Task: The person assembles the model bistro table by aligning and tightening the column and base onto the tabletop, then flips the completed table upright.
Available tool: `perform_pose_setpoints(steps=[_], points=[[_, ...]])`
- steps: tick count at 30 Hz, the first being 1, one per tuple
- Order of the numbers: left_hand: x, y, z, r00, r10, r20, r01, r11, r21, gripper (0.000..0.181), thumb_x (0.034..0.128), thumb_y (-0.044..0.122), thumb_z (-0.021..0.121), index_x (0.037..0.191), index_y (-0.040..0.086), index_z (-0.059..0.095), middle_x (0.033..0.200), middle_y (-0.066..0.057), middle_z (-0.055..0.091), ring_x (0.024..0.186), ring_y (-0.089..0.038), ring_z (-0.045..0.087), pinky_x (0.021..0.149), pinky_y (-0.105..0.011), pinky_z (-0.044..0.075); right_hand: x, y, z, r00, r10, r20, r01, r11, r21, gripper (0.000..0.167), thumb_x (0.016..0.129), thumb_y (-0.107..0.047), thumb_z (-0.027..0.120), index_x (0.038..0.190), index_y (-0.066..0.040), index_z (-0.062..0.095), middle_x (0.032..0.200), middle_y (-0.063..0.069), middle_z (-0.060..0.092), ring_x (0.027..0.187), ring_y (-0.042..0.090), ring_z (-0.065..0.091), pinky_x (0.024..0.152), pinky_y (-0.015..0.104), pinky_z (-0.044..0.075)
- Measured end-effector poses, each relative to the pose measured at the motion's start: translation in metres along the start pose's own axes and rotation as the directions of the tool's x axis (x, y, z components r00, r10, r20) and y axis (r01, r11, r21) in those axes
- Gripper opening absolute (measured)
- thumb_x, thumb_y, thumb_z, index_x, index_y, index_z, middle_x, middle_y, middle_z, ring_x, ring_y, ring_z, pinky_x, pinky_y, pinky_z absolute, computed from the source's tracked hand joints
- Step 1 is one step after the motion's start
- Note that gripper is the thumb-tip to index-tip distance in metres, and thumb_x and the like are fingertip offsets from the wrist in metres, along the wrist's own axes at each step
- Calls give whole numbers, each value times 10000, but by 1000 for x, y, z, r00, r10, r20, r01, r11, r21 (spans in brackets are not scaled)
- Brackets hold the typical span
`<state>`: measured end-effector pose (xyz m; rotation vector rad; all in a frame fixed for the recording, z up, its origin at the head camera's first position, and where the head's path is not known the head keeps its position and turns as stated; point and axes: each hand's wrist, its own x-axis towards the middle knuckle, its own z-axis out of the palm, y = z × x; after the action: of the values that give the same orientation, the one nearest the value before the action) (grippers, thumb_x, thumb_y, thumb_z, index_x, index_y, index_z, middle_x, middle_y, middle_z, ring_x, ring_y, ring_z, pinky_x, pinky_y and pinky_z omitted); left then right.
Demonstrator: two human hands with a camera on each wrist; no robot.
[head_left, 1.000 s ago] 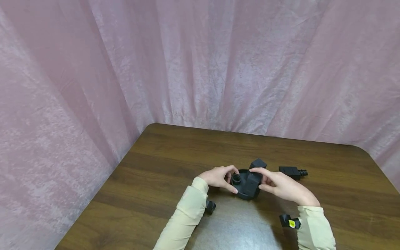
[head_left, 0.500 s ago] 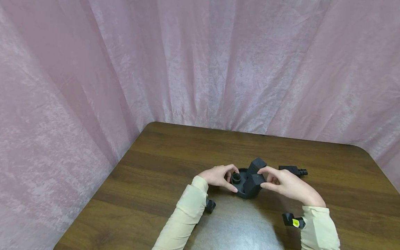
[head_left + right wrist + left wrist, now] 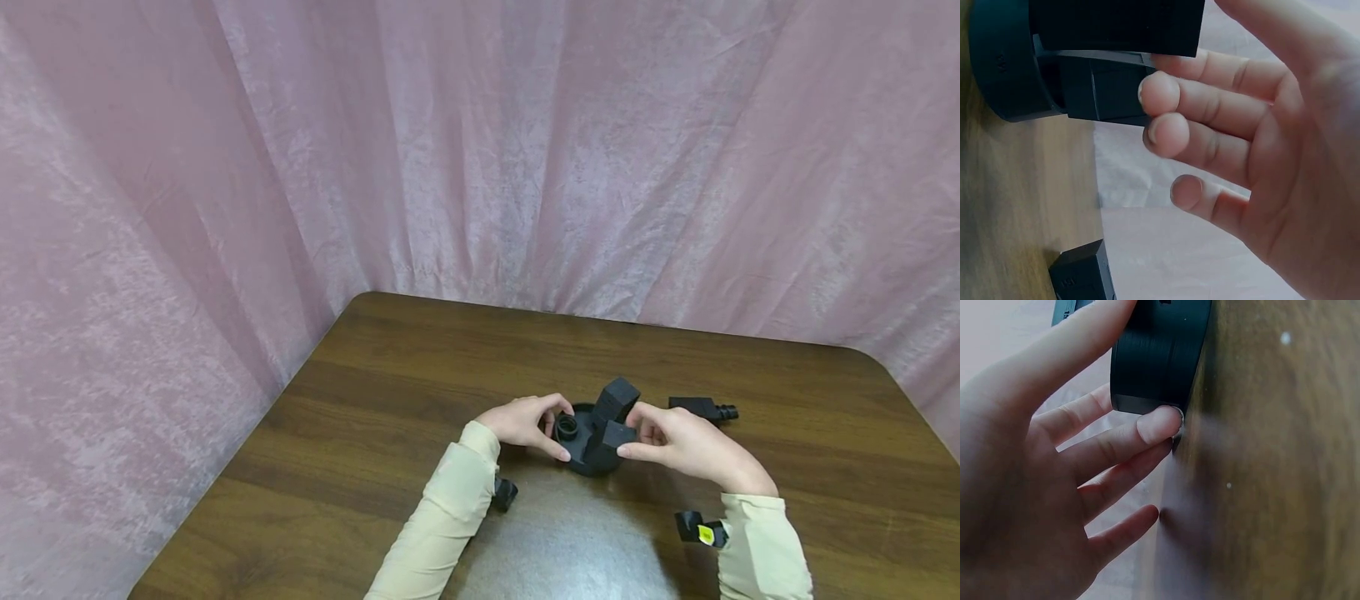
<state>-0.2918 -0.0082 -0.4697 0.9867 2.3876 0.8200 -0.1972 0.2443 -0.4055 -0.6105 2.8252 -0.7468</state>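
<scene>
A shallow round black base [image 3: 583,461] with a raised ring [image 3: 567,428] on its left part sits on the wooden table. My left hand [image 3: 521,423] grips its left rim between thumb and fingers; in the left wrist view the fingertips touch the base's curved wall [image 3: 1154,369]. Two angular black blocks stand on the base's right part. My right hand [image 3: 678,442] holds the nearer block [image 3: 618,435] with its thumb in front and fingers behind. The farther block [image 3: 617,400] rises just beyond the fingers. How the blocks join the base is hidden.
Right of the base and behind the right hand lies a black block with a ribbed round end [image 3: 701,407]. Wrist cameras [image 3: 504,494] hang from both sleeves. A pink curtain [image 3: 480,167] surrounds the table [image 3: 420,367] at the back and left.
The nearer black block has turned and tilted, and its end face now shows. My right hand shifted right and changed its finger hold on it. The left hand stayed on the rim.
</scene>
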Motion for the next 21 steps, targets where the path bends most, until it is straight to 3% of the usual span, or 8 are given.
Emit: perform_pose_setpoints(steps=[4,9,15,21], points=[[0,-1,1,1000,-6,-4,6,1000,-1,605,745,347,840,1243,221,520,757,69,569,672,-37,514,635,-171,401,1,-4,2,998,64,23,-63,998,-22,470,854,-559,644,1034,-126,619,714,-90,576,568,27,489,539,229,410],[1,-2,2,1000,-9,-5,9,1000,5,610,739,357,843,1242,230,520,753,68,574,669,-42,519,635,-174,405,2,-7,5,998,67,23,-66,997,-48,430,845,-578,641,912,-153,630,687,-96,576,567,24,494,536,227,408],[1,-2,2,1000,-16,-4,16,1000,12,612,742,368,839,1244,236,515,760,70,574,670,-45,523,631,-175,410,7,-12,12,995,90,31,-87,994,-72,473,840,-622,615,685,-192,496,551,-106,371,474,40,345,485,211,297],[0,-1,1,1000,-4,-22,4,1000,5,584,743,348,842,1199,198,509,755,60,558,661,-44,509,630,-171,399,10,-15,15,991,136,8,-135,988,-81,506,840,-652,591,691,-176,501,544,-96,346,473,59,343,488,221,291]])
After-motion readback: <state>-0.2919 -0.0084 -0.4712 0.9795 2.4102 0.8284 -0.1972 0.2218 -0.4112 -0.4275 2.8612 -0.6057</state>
